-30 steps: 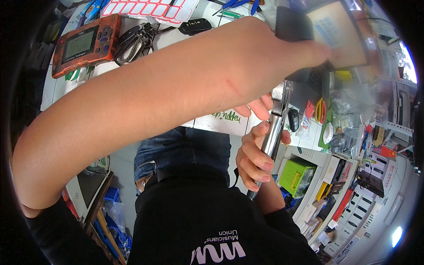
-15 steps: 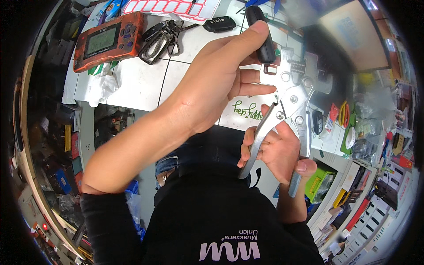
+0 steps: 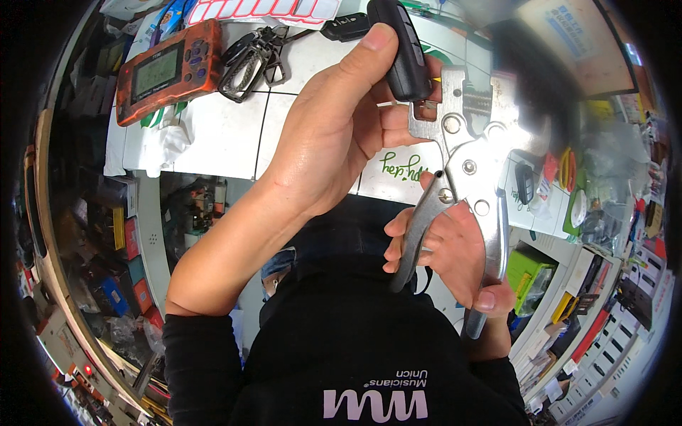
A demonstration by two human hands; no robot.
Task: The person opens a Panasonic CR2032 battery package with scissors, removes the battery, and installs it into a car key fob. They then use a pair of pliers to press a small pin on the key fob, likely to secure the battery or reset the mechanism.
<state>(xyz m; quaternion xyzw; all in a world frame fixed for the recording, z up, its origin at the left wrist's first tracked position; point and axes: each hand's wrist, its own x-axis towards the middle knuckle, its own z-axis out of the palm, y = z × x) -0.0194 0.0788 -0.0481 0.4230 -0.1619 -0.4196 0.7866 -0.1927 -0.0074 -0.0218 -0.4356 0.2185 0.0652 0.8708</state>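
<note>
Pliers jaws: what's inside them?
The lower end of the black key fob, held by the left hand. The pliers cover the gripped part; the right hand squeezes the handles.

Head-worn fisheye looks straight down, close over the workbench point(image 3: 234, 135).

an orange handheld diagnostic device point(image 3: 170, 71) lies tilted at the upper left of the white counter, its rectangular greenish-grey screen point(image 3: 158, 72) framed in dark trim, with buttons to the right of it. a sheet of red-bordered white labels point(image 3: 273, 10) sits along the counter's top edge. a white sign with green handwriting point(image 3: 399, 170) hangs on the counter's front, partly behind the hands. a tan cardboard box with a pale label point(image 3: 568, 42) stands at the upper right. a lime-green box point(image 3: 529, 277) rests on the shelves at the lower right.
</note>
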